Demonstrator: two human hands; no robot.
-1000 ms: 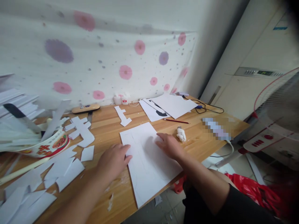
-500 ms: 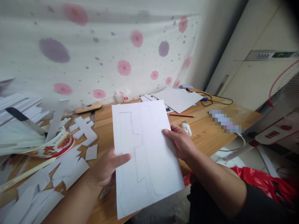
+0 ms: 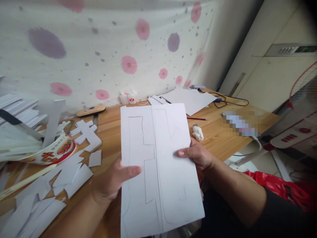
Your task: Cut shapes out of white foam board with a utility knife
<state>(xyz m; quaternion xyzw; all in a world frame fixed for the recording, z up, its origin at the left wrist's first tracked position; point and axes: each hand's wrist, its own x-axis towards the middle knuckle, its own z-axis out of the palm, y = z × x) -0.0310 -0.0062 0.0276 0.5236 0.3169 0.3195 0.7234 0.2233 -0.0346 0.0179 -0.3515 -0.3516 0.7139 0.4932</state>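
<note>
We hold the white sheet [image 3: 175, 175] in front of us, over the near edge of the wooden table [image 3: 215, 142], with its drawn outlines [image 3: 145, 181] facing up. Our left hand [image 3: 115, 178] grips the left long edge and our right hand [image 3: 201, 154] the right one, thumbs on top, the fingers mostly hidden. It looks light and fairly stiff, since it spans our hands without sagging, though its corners would probably crease if knocked. Gripping both long edges near mid-length seems best; the smooth face may slip under a loose thumb.
</note>
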